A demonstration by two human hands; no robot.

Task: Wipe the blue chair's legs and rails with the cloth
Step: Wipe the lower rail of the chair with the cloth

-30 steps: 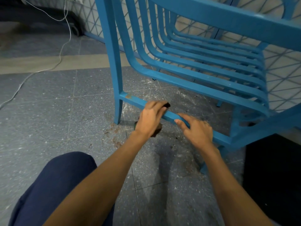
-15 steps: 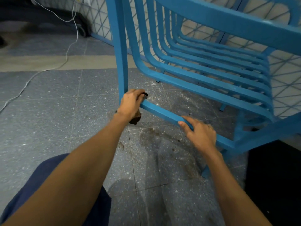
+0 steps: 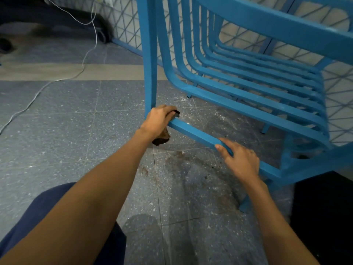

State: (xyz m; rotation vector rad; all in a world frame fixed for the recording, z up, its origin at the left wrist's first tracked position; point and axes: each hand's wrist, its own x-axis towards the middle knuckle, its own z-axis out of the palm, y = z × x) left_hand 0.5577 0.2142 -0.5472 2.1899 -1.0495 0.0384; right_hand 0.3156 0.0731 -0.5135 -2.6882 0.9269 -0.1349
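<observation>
So the blue chair [image 3: 248, 104] is seen tipped toward the camera, its curved slats and underside on show, with one leg [image 3: 150, 64] running nearly straight down to the speckled grey floor [image 3: 76, 131]. The cloth [image 3: 161, 138], a dark brownish rag, is gripped in the left hand [image 3: 158, 121], whose fingers are curled over it right at the corner where that leg meets the lower rail [image 3: 194, 133]. A bit of the rag is left hanging under the palm and another dark bit is poking out past the fingertips, so it's pressed against the joint itself. Further along the same rail, well apart from the left, the right hand [image 3: 240, 161] is wrapped on: the thumb is laid along the near face and the fingers are hooked over the top, so the bar is held. Reddish-brown stains [image 3: 183, 159] can be made out on the tiles just below the rail, between the two arms. A white cable [image 3: 84, 60] is trailed across the floor at the left, a lattice panel [image 3: 124, 22] is seen behind the chair, and a knee in dark blue fabric [image 3: 38, 217] is tucked into the bottom-left corner.
</observation>
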